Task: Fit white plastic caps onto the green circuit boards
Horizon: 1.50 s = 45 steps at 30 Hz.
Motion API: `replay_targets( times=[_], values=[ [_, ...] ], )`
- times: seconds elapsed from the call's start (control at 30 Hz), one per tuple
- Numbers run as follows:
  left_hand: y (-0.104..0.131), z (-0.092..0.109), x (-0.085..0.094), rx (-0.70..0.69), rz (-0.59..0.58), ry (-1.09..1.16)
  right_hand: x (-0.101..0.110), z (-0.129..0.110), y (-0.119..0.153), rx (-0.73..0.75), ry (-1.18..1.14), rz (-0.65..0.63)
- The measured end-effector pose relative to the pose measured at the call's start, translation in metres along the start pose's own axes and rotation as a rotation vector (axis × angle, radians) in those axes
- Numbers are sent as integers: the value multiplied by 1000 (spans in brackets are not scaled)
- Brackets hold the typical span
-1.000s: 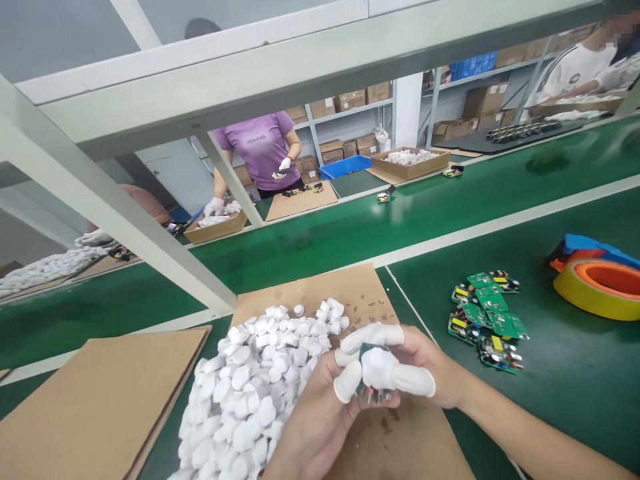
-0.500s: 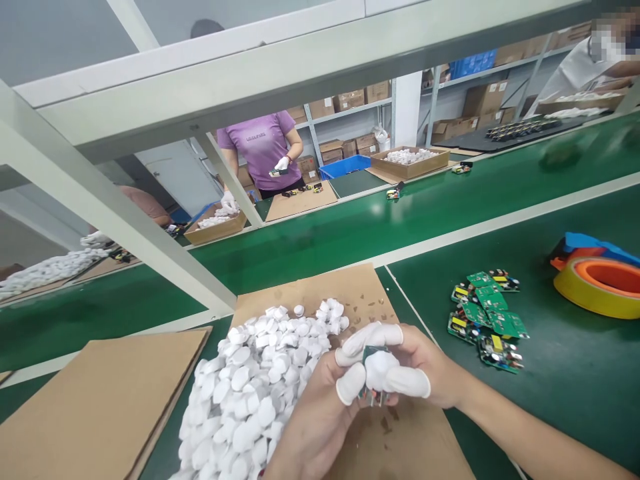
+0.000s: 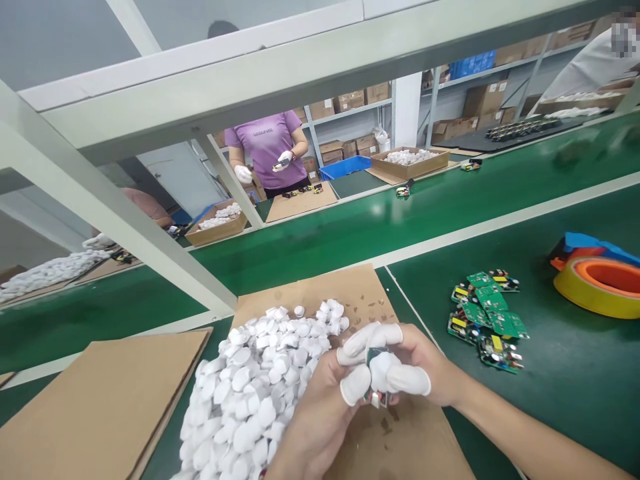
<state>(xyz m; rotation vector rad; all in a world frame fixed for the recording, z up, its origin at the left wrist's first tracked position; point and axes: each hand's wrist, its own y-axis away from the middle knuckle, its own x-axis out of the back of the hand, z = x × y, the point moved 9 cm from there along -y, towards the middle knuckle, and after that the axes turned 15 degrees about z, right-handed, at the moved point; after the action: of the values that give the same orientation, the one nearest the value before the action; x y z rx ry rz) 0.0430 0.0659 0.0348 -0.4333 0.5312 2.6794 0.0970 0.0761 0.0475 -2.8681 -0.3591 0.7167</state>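
Note:
Between both hands I hold a small green circuit board (image 3: pixel 376 399) over the cardboard sheet (image 3: pixel 361 293). A white, soft-looking piece (image 3: pixel 383 371) lies against its face. My left hand (image 3: pixel 325 400) is closed on the board's left side, its thumb and fingertip in white finger covers. My right hand (image 3: pixel 423 367) is closed too, with its covered thumb pressed on the white piece and its covered finger reaching over the top. Much of the board is hidden by the fingers. Just left of my hands lies a big heap of white pieces (image 3: pixel 250 400).
Several circuit boards (image 3: pixel 493 303) lie at the right, beside a yellow-and-orange tape roll (image 3: pixel 595 287). Flat cardboard (image 3: pixel 105 400) lies at the left. A slanted metal post (image 3: pixel 150 207) and a green conveyor (image 3: pixel 310 233) stand ahead. Beyond it, a person in purple (image 3: pixel 270 150) handles a board.
The board in my hands has turned slightly and shifted a little right; my grip stays. Boards on the conveyor have moved right. The person in purple has lifted a hand from a box.

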Motion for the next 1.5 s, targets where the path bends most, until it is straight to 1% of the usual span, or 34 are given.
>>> replay_targets(
  times=[0.13,0.27,0.33,0.4,0.53,0.6,0.7,0.8,0.9,1.03,1.1,1.27,1.33,1.4,1.5],
  values=[
    [0,1,2,-21,7,-6,0,-3,-1,65,17,-7],
    [-1,3,9,-61,103,-92,-4,-13,-1,177,74,-23],
    [-2,6,12,-89,154,-133,-5,-17,-2,203,110,-21],
    [-2,8,12,-98,180,-152,-6,-16,-3,190,131,-18],
    [-2,7,11,-51,209,-127,-7,-12,-5,141,139,-18],
    [-1,6,12,-38,228,-135,-5,-11,-5,137,133,2],
    [1,6,8,-16,201,-137,-2,-9,-5,132,116,25],
    [2,4,3,4,143,-83,-1,-4,-4,86,80,7],
    [3,-1,7,38,148,-1,-1,0,-3,37,62,2],
    [3,-6,12,53,162,-22,0,-6,-3,145,196,20],
    [3,-7,13,60,171,16,1,-9,-3,190,258,24],
    [4,-9,9,80,156,149,-1,-16,-3,213,294,-7],
    [2,-8,9,76,168,188,-1,-16,-3,210,335,-2],
    [0,-8,13,67,206,205,2,-12,-4,207,408,24],
    [-4,-6,19,37,251,196,15,-5,-6,199,520,130]
  ],
)
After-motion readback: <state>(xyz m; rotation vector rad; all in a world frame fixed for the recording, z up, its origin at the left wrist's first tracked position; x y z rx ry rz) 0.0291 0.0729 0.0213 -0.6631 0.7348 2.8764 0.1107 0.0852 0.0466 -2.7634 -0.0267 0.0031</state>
